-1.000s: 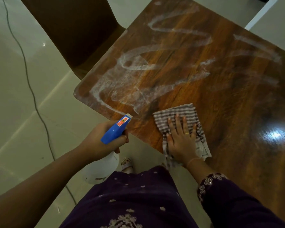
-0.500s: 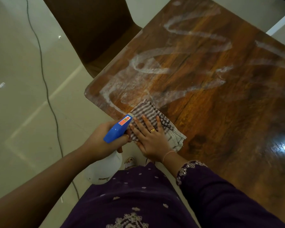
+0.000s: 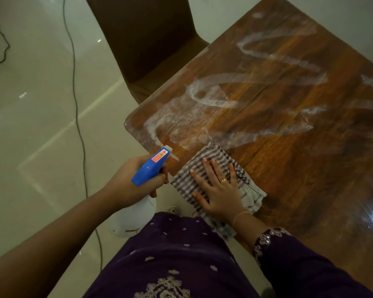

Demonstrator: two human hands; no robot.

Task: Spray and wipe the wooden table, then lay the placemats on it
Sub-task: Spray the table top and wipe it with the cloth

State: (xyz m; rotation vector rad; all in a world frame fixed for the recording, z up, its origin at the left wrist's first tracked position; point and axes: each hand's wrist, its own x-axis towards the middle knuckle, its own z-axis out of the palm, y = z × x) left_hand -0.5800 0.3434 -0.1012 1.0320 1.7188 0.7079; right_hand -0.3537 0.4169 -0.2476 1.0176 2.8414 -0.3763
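On the table [image 3: 289, 160], one flat right hand [image 3: 221, 191] presses one cloth [image 3: 184, 179]; left hand [image 3: 125, 182] grips one bottle [image 3: 151, 169].

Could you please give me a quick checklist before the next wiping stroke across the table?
1. Flat press: ok, right hand lies flat on the striped cloth.
2. Cloth fully on table: not ok, one end overhangs the near edge.
3. Bottle secure: ok, left hand grips the spray bottle.
4. Tabletop wiped: not ok, foam streaks cover it.
5. Placemats at hand: cannot tell, none in view.
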